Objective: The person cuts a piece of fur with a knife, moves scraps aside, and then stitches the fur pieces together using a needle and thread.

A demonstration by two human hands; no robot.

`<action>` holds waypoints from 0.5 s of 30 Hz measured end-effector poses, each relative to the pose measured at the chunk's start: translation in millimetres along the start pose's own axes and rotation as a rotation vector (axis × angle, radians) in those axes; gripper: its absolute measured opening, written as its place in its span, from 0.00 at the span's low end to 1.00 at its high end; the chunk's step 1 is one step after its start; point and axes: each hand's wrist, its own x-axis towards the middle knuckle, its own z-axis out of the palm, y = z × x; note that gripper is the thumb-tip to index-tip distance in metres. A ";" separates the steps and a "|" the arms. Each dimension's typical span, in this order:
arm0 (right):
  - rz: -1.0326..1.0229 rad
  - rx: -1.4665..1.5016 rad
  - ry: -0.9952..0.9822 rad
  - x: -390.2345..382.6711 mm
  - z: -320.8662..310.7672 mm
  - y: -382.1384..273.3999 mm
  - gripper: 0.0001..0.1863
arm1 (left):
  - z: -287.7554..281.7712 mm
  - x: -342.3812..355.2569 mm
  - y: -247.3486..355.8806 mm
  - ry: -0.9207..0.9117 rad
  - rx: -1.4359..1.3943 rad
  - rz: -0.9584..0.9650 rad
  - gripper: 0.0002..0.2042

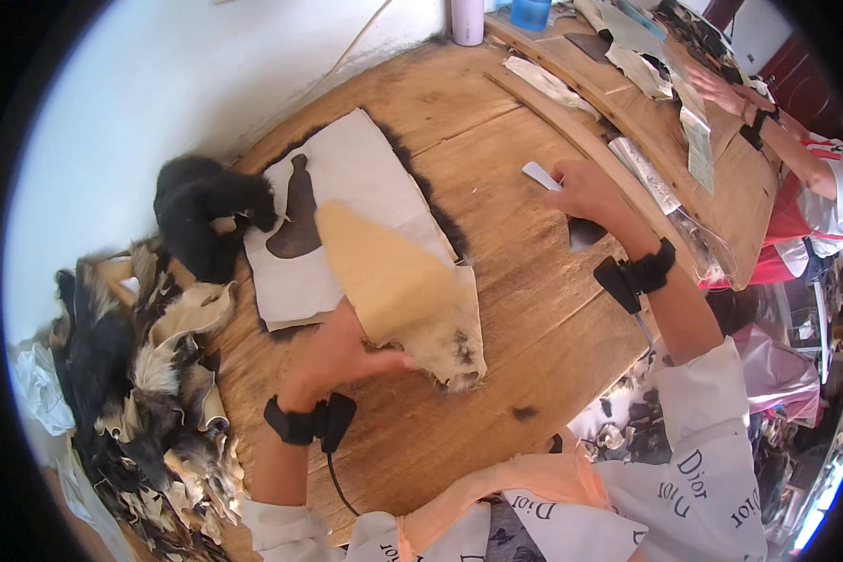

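Observation:
Under the fingertips of my left hand (351, 337) is the lower edge of a pale yellow hide piece (384, 262), which has a furry, spotted end. It lies partly over white sheets (347, 159) edged with black fur, on which a dark brown cut shape (295, 220) rests. My right hand (581, 192) is closed on a small white object (540, 176), perhaps a tool, at the table's right. A dark flat piece (585, 239) sits just beneath that hand; whether it is held is unclear. A black fur piece (197, 220) lies left of the sheets.
Mixed fur scraps (112, 365) are heaped at the left. Wooden battens (581, 140), a wrapped roll (642, 169) and hide strips (637, 66) lie along the right of the wooden table (525, 328). A co-worker's hands (717, 94) are at upper right. A pink bottle (466, 21) stands by the wall.

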 end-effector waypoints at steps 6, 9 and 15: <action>0.061 0.348 0.132 -34.4 -14.0 -3.2 0.14 | 49.2 -32.0 28.0 -0.412 0.605 0.037 0.31; -0.049 0.324 0.281 -55.0 -19.5 -18.6 0.14 | 78.7 -65.2 44.4 -0.527 0.719 0.174 0.30; -0.393 0.387 0.209 -100.0 -38.8 -75.2 0.10 | 51.5 -59.8 57.2 -0.253 -0.133 0.332 0.31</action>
